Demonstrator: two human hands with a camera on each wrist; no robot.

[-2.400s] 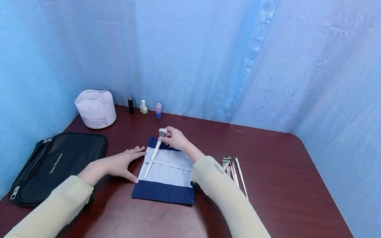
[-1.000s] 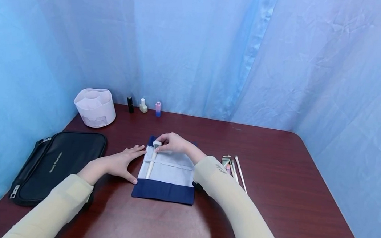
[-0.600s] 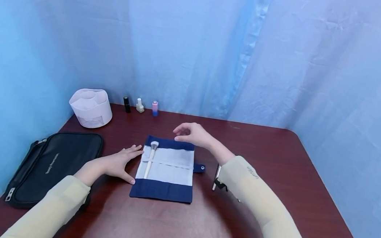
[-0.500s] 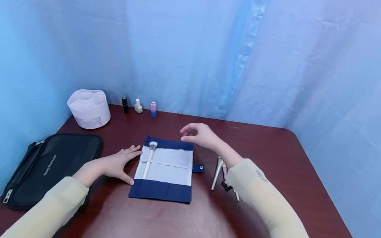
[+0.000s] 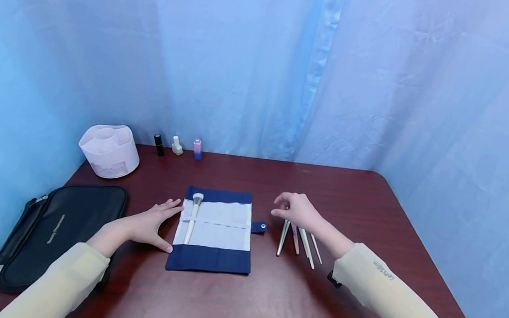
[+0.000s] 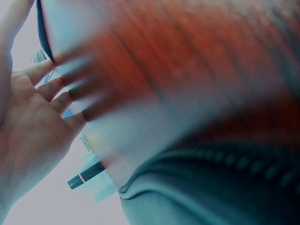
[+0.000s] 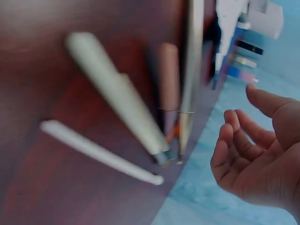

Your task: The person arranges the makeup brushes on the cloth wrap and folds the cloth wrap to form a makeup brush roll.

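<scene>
A navy and white fabric brush roll [image 5: 224,260] lies unfolded in the middle of the table. One white-handled makeup brush [image 5: 192,218] is tucked under its elastic band at the left. My left hand [image 5: 150,224] rests at the roll's left edge, fingers spread, fingertips and thumb at the cloth. Over to the right, my right hand [image 5: 299,211] hovers above several loose makeup brushes [image 5: 305,247], fingers loosely bent and nothing between them. In the right wrist view, these brushes [image 7: 117,98] fan out on the table with pale, pink and metallic handles; in the head view the hand hides their upper ends.
A black zip case [image 5: 57,234] lies at the left. Behind it stands a white divided organizer [image 5: 110,155]. A black lipstick tube [image 5: 159,145], a nail polish bottle [image 5: 177,146] and a pink-blue bottle [image 5: 197,149] line the back edge, before a blue curtain [image 5: 233,70].
My right hand slid the brush under the roll's elastic, let go, and moved right over the loose brushes. My left hand keeps its place at the roll. The head view shifted slightly.
</scene>
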